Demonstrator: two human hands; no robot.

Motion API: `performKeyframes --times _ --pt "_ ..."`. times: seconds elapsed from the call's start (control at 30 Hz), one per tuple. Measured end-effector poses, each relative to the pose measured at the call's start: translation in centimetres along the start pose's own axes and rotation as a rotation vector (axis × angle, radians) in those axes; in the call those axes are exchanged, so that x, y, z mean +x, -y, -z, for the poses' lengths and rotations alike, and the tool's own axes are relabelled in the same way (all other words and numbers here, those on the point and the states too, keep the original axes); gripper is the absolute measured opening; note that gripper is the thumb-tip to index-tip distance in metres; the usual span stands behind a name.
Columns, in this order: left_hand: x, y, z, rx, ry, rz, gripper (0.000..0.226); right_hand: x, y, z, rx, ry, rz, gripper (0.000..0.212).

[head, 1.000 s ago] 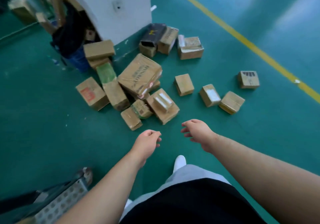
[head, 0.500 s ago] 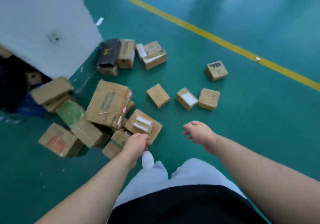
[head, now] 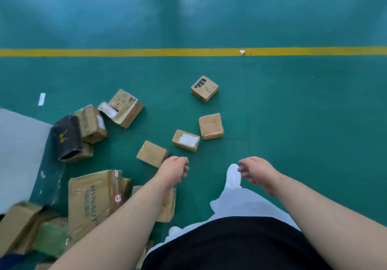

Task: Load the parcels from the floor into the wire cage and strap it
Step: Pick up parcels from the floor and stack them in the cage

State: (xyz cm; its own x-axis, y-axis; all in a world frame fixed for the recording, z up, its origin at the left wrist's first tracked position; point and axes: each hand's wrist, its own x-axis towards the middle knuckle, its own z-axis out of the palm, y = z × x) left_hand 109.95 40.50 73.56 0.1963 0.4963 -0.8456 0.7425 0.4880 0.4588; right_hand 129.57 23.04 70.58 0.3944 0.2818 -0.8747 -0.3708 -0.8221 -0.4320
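Parcels [head: 204, 88] lie scattered on the floor [head: 293, 123], all on the near side of its yellow line [head: 125, 52]. The plain parcel [head: 152, 153] lies flat just ahead of the left hand [head: 173, 170], with its long axis oblique to the line. Beside it, the labelled parcel [head: 186, 140] lies label up and runs nearly parallel to the line. The black parcel [head: 68, 137], resting on other parcels at the left, points toward the line. The left hand and the right hand [head: 256, 172], which is just right of a white shoe [head: 232, 175], both hang with fingers loosely curled, holding nothing.

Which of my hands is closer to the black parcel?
Left. The left hand is to the right of the black parcel; the right hand is farther right, past the white shoe.
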Motion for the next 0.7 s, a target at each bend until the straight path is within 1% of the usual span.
performKeyframes --times 0.1,0.17,0.3,0.43,0.57,0.63,0.7 --pt "1.9 -4.9 -3.7 0.079 0.059 0.063 0.025 3.2 2.8 5.4 -0.007 -0.021 -0.025 0.022" --pt "3.4 -8.9 -5.7 0.091 0.064 0.05 0.023 5.5 5.4 9.2 -0.035 -0.044 -0.025 0.023" --pt "4.6 -15.0 -6.5 0.042 0.02 -0.01 0.025 8.7 11.3 13.5 -0.105 -0.058 -0.036 0.025" --pt "5.6 -18.6 -4.9 0.0 0.039 -0.015 0.024 12.1 17.7 13.4 -0.127 -0.024 -0.019 0.027" --pt "9.7 -19.9 -2.5 -0.051 -0.017 0.084 0.022 15.0 23.0 10.6 -0.184 0.064 -0.003 0.021" --pt "12.6 -20.5 -1.4 -0.062 -0.039 0.152 0.021 16.3 25.1 9.8 -0.263 0.088 0.027 0.02" --pt "15.6 -22.2 -0.5 -0.028 -0.024 0.191 0.021 17.7 27.2 9.7 -0.357 0.084 0.063 0.022"
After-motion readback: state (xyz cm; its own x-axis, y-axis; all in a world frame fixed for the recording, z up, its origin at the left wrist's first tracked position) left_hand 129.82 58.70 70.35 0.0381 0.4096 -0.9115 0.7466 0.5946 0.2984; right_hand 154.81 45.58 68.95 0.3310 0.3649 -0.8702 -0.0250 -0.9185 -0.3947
